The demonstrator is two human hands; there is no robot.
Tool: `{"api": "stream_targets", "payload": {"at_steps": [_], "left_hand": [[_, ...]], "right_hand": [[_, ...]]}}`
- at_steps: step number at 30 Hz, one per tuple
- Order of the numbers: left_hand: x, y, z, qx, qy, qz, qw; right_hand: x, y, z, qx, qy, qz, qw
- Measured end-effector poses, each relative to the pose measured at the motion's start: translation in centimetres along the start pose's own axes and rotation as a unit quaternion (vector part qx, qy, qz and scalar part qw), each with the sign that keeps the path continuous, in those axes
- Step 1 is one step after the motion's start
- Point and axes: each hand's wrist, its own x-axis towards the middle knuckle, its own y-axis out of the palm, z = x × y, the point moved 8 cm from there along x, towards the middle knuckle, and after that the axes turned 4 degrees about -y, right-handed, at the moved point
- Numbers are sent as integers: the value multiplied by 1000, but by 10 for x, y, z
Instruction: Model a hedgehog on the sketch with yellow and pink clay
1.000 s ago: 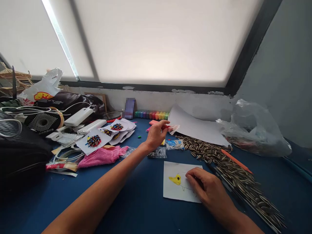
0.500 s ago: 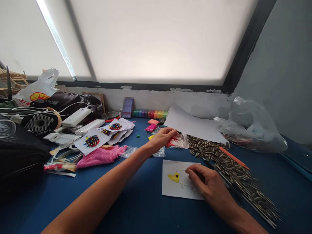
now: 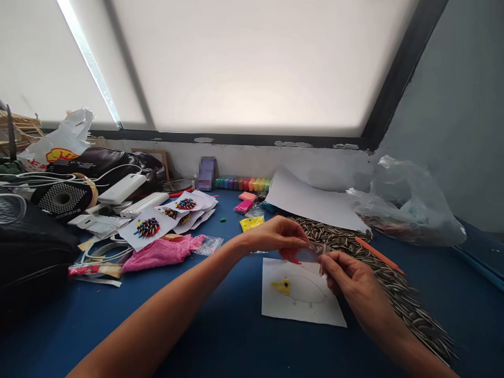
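Note:
A small clear plastic bag (image 3: 310, 255) with red clay in it is stretched between my two hands, above the far edge of the drawing. My left hand (image 3: 280, 233) pinches it from the left, by the red part. Its other end is gripped by my right hand (image 3: 350, 275) between thumb and fingers. Below lies a white paper card (image 3: 275, 308) with a pencil outline of an animal body and legs. The animal's head (image 3: 282, 286) is filled with yellow clay and has a dark eye. My right hand covers the card's upper right corner.
Sunflower seeds (image 3: 411, 299) spread along the right, with an orange stick (image 3: 380, 255) on them. Behind are a white sheet (image 3: 311, 202), a yellow packet (image 3: 252, 223) and a plastic bag (image 3: 413, 210). Finished cards (image 3: 147, 228), a pink cloth (image 3: 163, 253) and a black bag (image 3: 35, 257) crowd the left.
My left hand has brought the bag of red clay nearer and to the right. My right hand has left the card's drawing and taken hold of the bag's other end.

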Motion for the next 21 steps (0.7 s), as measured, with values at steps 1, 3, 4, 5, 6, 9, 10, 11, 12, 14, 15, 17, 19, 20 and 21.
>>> {"api": "stream_targets", "payload": {"at_steps": [1, 3, 4, 5, 6, 9, 10, 11, 12, 14, 15, 17, 19, 20, 21], "left_hand": [[0, -8, 1, 3, -5, -30, 1000], [-1, -32, 3, 18, -4, -128, 992], [-2, -44, 5, 22, -2, -170, 985], [-3, -54, 8, 27, -2, -207, 978], [-5, -65, 12, 34, -3, -245, 969], [-9, -91, 29, 61, -16, -331, 942], [-10, -98, 35, 71, -21, -352, 933], [-11, -104, 40, 81, -27, -370, 925], [-13, -109, 45, 90, -33, -387, 917], [-15, -116, 53, 110, -46, -415, 902], [-17, -119, 56, 122, -50, -428, 894], [-20, -121, 59, 145, -56, -448, 880], [-22, -121, 59, 163, -58, -457, 872], [-23, -120, 59, 169, -59, -457, 871], [-23, -118, 59, 172, -59, -455, 872]], "right_hand": [[0, -1, -1, 1, 1, -5, 1000], [1, -2, -2, -1, 2, -8, 1000], [1, -1, -2, -5, 3, -5, 1000], [0, 1, -2, -11, 3, 1, 1000], [-1, 3, -1, -18, 2, 8, 1000], [-5, 10, 2, -43, -8, 33, 999], [-7, 12, 3, -51, -12, 40, 998], [-8, 13, 4, -58, -15, 46, 997], [-8, 14, 4, -65, -17, 51, 996], [-9, 16, 3, -77, -19, 57, 995], [-9, 16, 2, -82, -20, 59, 995], [-8, 17, 1, -91, -21, 63, 994], [-9, 18, 1, -98, -23, 67, 993], [-10, 19, 2, -101, -24, 70, 992], [-10, 19, 2, -104, -25, 72, 992]]}}
